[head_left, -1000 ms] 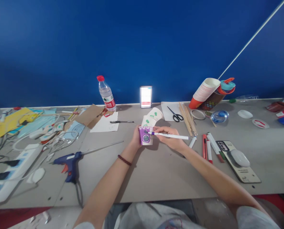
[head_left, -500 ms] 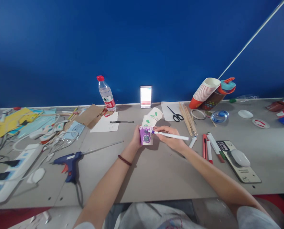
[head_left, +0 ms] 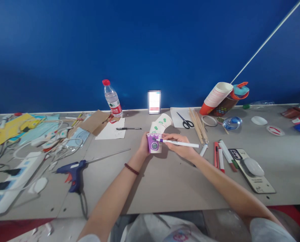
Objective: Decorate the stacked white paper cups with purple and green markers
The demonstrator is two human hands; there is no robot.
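In the middle of the table, my left hand (head_left: 144,145) is closed round the left side of a paper cup (head_left: 152,139) coloured purple, with a white scalloped band under its rim and a dark round drawing on its side. Between the fingers of my right hand (head_left: 179,145) is a white marker (head_left: 182,144), its purple tip end at the cup's coloured wall. Whether the tip touches the paper is too small to tell. Just behind the purple cup are white paper cups (head_left: 162,123) with green marks.
To the left are a glue gun (head_left: 75,171), a power strip (head_left: 19,179) and a water bottle (head_left: 112,101). Scissors (head_left: 186,122), wooden sticks (head_left: 199,126), stacked cups (head_left: 217,97), several markers (head_left: 221,158) and a phone (head_left: 253,174) lie to the right. A lit screen (head_left: 154,102) stands behind.
The marker's tip end has shifted slightly to the left across the purple cup's wall. My left hand and the cup stay nearly still.
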